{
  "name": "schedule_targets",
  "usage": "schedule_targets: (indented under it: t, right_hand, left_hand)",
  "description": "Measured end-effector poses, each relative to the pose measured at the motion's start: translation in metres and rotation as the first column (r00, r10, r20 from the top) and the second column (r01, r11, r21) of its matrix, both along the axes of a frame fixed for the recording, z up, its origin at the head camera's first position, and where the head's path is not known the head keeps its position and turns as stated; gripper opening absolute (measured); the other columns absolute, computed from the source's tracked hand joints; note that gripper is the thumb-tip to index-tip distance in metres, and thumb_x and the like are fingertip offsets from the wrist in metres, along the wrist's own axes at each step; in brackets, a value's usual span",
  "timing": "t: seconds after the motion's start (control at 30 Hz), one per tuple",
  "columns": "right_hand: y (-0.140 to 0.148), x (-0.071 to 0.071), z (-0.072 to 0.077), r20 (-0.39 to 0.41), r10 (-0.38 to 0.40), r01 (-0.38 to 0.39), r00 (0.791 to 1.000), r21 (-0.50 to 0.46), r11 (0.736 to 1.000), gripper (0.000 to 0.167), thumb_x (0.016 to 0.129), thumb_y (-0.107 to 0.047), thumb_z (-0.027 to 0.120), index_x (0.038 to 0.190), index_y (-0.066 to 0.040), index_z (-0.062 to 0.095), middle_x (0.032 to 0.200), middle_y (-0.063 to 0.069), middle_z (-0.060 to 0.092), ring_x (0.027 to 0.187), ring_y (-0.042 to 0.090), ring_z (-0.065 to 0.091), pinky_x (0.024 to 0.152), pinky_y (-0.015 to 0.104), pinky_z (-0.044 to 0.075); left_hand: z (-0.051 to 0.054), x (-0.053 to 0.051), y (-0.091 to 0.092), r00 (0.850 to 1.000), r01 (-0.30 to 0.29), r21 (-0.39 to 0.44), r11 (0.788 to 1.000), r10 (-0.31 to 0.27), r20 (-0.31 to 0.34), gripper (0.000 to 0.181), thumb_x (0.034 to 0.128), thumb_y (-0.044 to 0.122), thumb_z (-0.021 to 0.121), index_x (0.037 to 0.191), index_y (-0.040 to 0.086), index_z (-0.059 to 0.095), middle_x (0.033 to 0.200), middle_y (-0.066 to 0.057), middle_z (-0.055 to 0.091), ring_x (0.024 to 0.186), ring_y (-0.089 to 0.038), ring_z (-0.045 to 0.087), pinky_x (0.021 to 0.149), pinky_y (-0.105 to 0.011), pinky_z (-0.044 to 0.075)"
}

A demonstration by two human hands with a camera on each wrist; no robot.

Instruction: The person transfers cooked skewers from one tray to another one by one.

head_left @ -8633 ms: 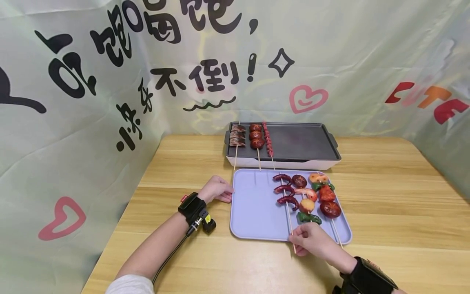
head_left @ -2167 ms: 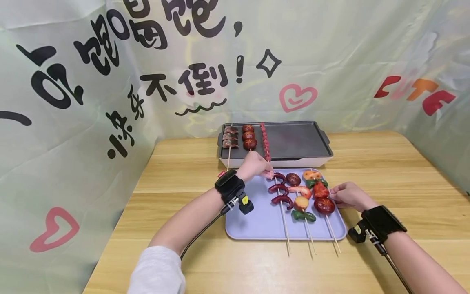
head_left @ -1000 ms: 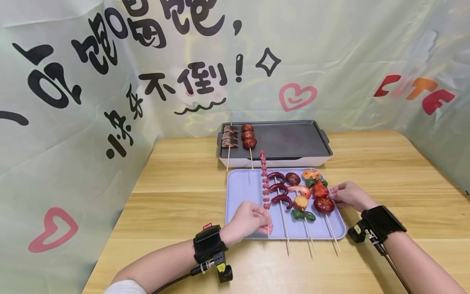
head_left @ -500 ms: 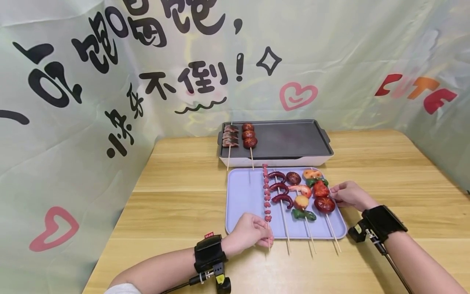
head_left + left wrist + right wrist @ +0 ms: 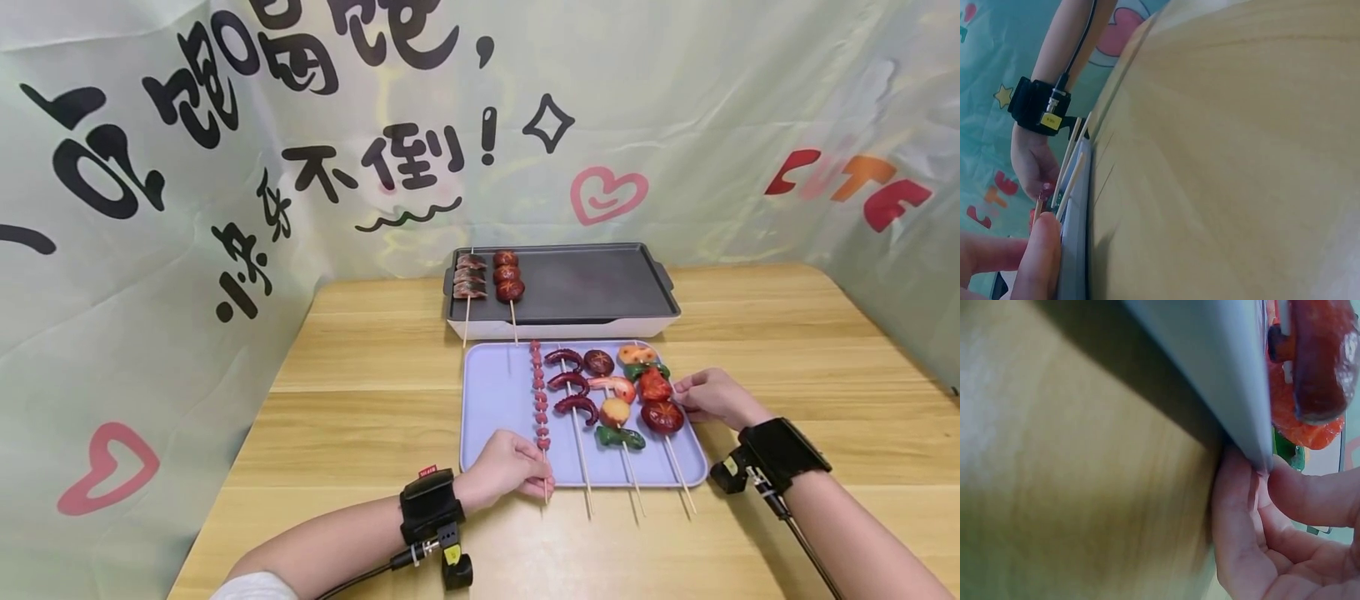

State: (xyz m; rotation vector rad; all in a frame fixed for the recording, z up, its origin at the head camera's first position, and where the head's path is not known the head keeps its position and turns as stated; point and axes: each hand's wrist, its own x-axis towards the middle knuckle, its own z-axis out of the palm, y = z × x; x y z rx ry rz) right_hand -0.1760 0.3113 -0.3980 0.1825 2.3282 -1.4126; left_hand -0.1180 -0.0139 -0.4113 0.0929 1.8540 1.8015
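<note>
A skewer of small pinkish-red pieces (image 5: 540,396) lies lengthwise over the lavender tray (image 5: 487,392), its bare stick end past the front rim. My left hand (image 5: 506,468) pinches that stick end between thumb and fingers; thumb and finger also show in the left wrist view. On the right side, my right hand (image 5: 714,397) grips the tray's rim, thumb above and fingers below in the right wrist view. Beside the pinkish skewer lie a tentacle skewer (image 5: 577,408), a shrimp and pepper skewer (image 5: 615,413) and a mushroom-ended mixed skewer (image 5: 662,417).
Behind the tray stands a dark griddle (image 5: 592,283) with a white base. On its left side rest a fish-slice skewer (image 5: 470,278) and a mushroom skewer (image 5: 509,278), sticks overhanging the front. A printed cloth (image 5: 697,108) hangs around the wooden table (image 5: 375,417).
My left hand let go of the tray's left side, took the pinkish skewer off the griddle and drew it down onto the tray. My right hand moved from the tentacle skewer to the tray's right rim.
</note>
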Motion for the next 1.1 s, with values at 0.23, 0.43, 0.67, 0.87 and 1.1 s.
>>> schedule_targets:
  t: [0.23, 0.43, 0.67, 0.87, 1.1]
  right_hand:
    - [0.0, -0.001, -0.001, -0.007, 0.003, -0.003, 1.0, 0.019, 1.0, 0.023, 0.085, 0.003, 0.048, 0.101, 0.02, 0.049, 0.087, 0.01, 0.055, 0.074, 0.01, 0.058, 0.072, 0.029, 0.058]
    - [0.0, 0.0, -0.001, -0.006, 0.002, -0.002, 1.0, 0.027, 1.0, 0.022, 0.086, 0.003, 0.048, 0.1, 0.021, 0.049, 0.087, 0.01, 0.055, 0.074, 0.01, 0.058, 0.071, 0.03, 0.058]
    - [-0.001, 0.0, 0.0, -0.009, 0.0, 0.001, 1.0, 0.025, 1.0, 0.02, 0.086, 0.003, 0.048, 0.098, 0.02, 0.05, 0.086, 0.007, 0.055, 0.073, 0.009, 0.057, 0.069, 0.027, 0.057]
    - [-0.002, 0.001, 0.001, -0.016, -0.002, 0.002, 1.0, 0.015, 1.0, 0.022, 0.086, 0.004, 0.048, 0.1, 0.021, 0.05, 0.084, 0.005, 0.056, 0.072, 0.009, 0.058, 0.07, 0.028, 0.058]
    - [-0.003, 0.002, 0.003, -0.013, -0.006, 0.006, 1.0, 0.027, 1.0, 0.024, 0.086, 0.004, 0.048, 0.102, 0.023, 0.048, 0.083, 0.006, 0.057, 0.072, 0.009, 0.059, 0.069, 0.029, 0.058]
  left_hand:
    - [0.0, -0.006, 0.0, 0.998, 0.055, -0.011, 0.998, -0.054, 0.018, 0.008, 0.0772, -0.009, 0.063, 0.083, -0.014, 0.064, 0.069, -0.022, 0.064, 0.055, -0.021, 0.065, 0.057, -0.029, 0.059]
    - [0.002, -0.012, 0.002, 0.99, 0.139, -0.106, 0.985, -0.14, -0.009, 0.006, 0.0775, -0.006, 0.064, 0.078, -0.012, 0.065, 0.064, -0.018, 0.064, 0.048, -0.015, 0.06, 0.053, -0.029, 0.058]
    - [0.004, -0.018, 0.004, 0.98, 0.193, -0.173, 0.966, -0.2, -0.023, 0.007, 0.0766, -0.005, 0.066, 0.074, -0.01, 0.065, 0.061, -0.02, 0.063, 0.045, -0.014, 0.058, 0.05, -0.03, 0.058]
    - [0.003, -0.02, 0.004, 0.968, 0.232, -0.211, 0.95, -0.247, -0.05, 0.008, 0.0761, -0.004, 0.067, 0.071, -0.009, 0.065, 0.058, -0.017, 0.062, 0.043, -0.013, 0.056, 0.047, -0.028, 0.057]
    - [0.001, -0.02, 0.004, 0.966, 0.237, -0.22, 0.946, -0.253, -0.046, 0.008, 0.0757, -0.004, 0.067, 0.069, -0.008, 0.065, 0.055, -0.014, 0.061, 0.042, -0.013, 0.056, 0.046, -0.027, 0.056]
